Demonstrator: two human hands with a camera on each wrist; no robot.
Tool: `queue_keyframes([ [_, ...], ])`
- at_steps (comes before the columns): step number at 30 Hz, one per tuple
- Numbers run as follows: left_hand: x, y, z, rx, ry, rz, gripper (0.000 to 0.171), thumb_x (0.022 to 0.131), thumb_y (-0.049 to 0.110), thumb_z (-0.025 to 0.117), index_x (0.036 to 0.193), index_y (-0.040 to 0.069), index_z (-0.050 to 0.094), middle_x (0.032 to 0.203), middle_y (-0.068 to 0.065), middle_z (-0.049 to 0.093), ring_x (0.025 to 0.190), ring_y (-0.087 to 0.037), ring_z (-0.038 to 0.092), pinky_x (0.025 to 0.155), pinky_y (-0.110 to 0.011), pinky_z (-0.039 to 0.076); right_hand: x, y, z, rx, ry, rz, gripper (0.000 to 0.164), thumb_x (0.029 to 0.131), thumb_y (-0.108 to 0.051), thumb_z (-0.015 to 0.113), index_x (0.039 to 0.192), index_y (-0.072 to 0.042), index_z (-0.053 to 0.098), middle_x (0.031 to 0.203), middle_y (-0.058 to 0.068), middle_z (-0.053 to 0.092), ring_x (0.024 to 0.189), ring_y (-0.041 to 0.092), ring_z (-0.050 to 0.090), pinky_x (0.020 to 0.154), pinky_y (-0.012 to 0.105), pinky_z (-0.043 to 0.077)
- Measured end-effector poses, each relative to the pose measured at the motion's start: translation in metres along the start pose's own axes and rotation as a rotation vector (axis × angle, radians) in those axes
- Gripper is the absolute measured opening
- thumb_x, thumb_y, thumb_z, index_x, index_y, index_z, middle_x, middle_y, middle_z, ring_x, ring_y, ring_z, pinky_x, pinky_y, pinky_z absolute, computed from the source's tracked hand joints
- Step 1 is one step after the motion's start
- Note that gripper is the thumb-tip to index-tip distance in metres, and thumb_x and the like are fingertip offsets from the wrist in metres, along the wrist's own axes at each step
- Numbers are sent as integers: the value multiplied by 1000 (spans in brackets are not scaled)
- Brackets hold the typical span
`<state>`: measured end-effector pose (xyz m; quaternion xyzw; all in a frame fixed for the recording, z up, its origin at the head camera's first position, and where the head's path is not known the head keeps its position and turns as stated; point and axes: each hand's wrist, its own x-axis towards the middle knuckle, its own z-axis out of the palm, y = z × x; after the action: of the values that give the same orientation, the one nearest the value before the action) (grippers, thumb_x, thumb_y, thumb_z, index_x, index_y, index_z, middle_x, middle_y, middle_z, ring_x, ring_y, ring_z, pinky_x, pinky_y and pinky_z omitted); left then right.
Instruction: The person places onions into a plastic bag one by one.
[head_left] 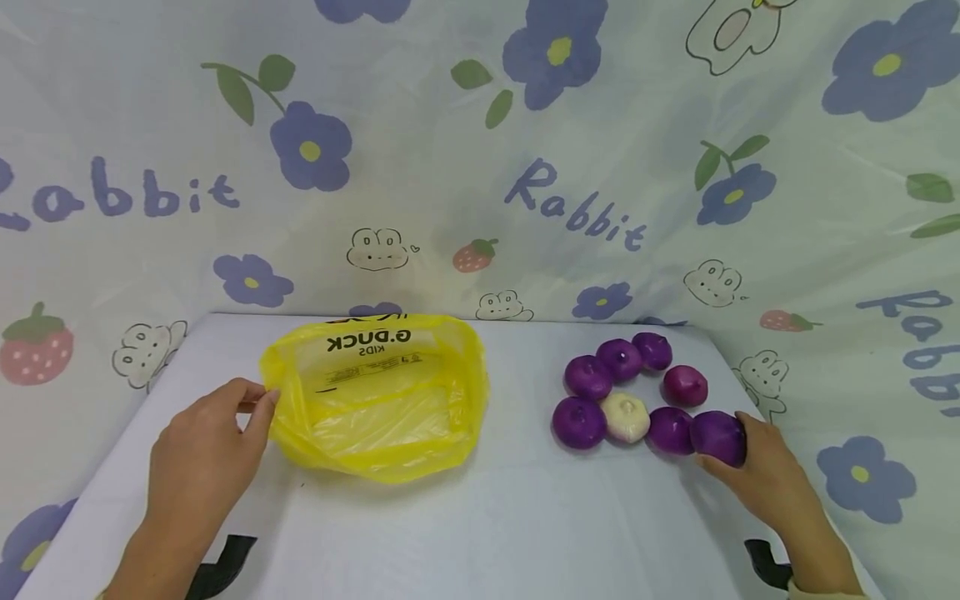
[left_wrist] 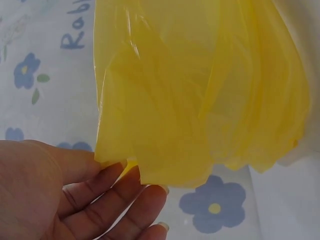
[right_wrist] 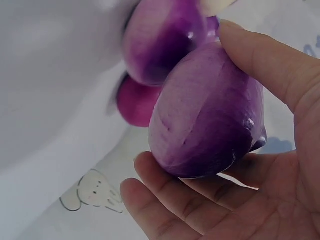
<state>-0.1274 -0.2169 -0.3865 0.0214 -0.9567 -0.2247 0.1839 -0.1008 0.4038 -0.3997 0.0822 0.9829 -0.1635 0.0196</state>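
Nearest the camera, your two hands are working at the front of the table (head_left: 480, 533). Your left hand (head_left: 198, 458) is pinching the near-left rim of the yellow bag (head_left: 375, 396) — the left wrist view is showing the thin film caught between thumb and fingertips (left_wrist: 117, 172), with the bag's mouth standing open toward you. Your right hand (head_left: 765, 471) is closing on the nearest purple onion (head_left: 718, 437), the one at the right end of the cluster; in the right wrist view its grip is curling round the bulb, thumb on top and fingers (right_wrist: 170, 195) cupped beneath.

The other onions (head_left: 622, 387) are lying well apart from the bag, on the right of the table: six purple ones and a pale bulb (head_left: 626, 417) sitting between two of them.

By the look of it, you are at the picking-up step — one onion in hand, the bag empty. The next move would be calling for a lift clear of the neighbouring bulbs, which are touching it, and a carry leftward across the table while your left hand is holding the rim high enough to keep the opening wide.
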Motion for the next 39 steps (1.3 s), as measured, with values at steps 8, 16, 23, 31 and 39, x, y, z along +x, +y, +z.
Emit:
queue_keyframes([
  [8, 1, -2, -2, -1, -8, -9, 26, 101, 19, 71, 110, -5, 67, 104, -29, 72, 61, -25, 55, 50, -33, 42, -2, -12, 0, -14, -12, 2, 114, 89, -51, 80, 150, 24, 21, 140, 48, 32, 125, 68, 40, 98, 77, 38],
  [16, 1, -4, -1, -2, 8, 1, 24, 100, 18, 72, 110, -4, 68, 104, -28, 73, 60, -25, 55, 49, -33, 40, -6, -23, 3, -11, 1, -62, 108, 89, -49, 81, 151, 21, 26, 141, 46, 37, 126, 65, 43, 100, 75, 38],
  [23, -1, -1, -1, 10, -9, -4, 25, 100, 19, 72, 110, -4, 68, 104, -27, 73, 66, -29, 61, 51, -33, 44, -10, -34, 7, -8, 17, -99, 106, 89, -52, 80, 152, 16, 30, 141, 41, 41, 125, 62, 47, 99, 75, 39],
  [31, -2, -3, -4, -8, 12, 0, 24, 100, 18, 73, 108, -4, 68, 103, -28, 73, 60, -25, 55, 49, -33, 41, -15, -49, 11, 2, 16, -139, 104, 89, -52, 81, 154, 12, 32, 143, 37, 42, 128, 58, 48, 101, 73, 40],
  [39, -4, -2, -2, -11, -13, -17, 26, 101, 23, 72, 108, -1, 68, 104, -25, 74, 62, -24, 54, 52, -33, 41, -17, -61, 11, 12, 41, -192, 108, 88, -60, 78, 155, 10, 31, 147, 35, 40, 129, 56, 48, 100, 72, 41],
])
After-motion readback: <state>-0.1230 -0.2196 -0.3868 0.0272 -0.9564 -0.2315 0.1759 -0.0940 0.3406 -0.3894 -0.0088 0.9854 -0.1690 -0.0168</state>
